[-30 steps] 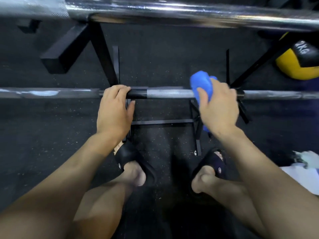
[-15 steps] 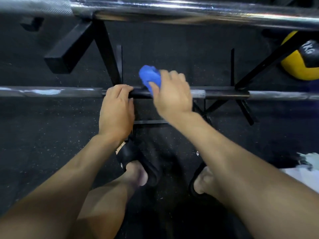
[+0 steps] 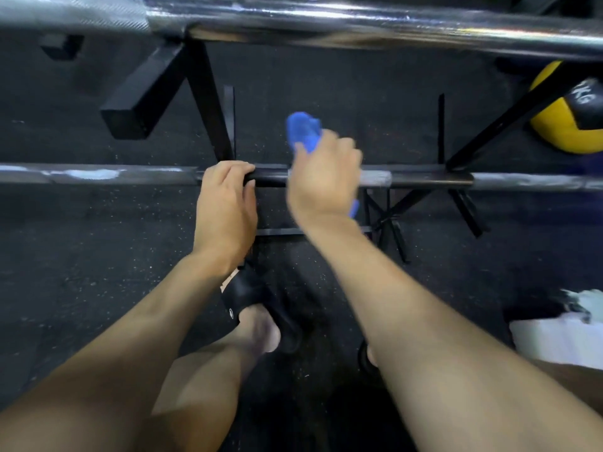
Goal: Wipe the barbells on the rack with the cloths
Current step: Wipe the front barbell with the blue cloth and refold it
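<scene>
A lower barbell (image 3: 424,179) runs left to right across the black rack (image 3: 208,102). My left hand (image 3: 225,203) grips this bar near its left collar, fingers curled over the top. Just to its right, my right hand (image 3: 324,177) holds a blue cloth (image 3: 301,130) wrapped over the bar's dark middle part; a bit of cloth hangs below the hand. My right hand is blurred. A thicker chrome barbell (image 3: 359,24) lies on the rack above, at the top of the view.
A yellow and black medicine ball (image 3: 567,125) sits on the dark rubber floor at the right. Something white (image 3: 561,337) lies at the lower right. My feet in black sandals (image 3: 257,305) stand below the bar, close to the rack's legs.
My right hand slid the blue cloth leftward along the lower bar from the right side to beside my left hand, and now sits slightly back to the right. My left hand kept its grip.
</scene>
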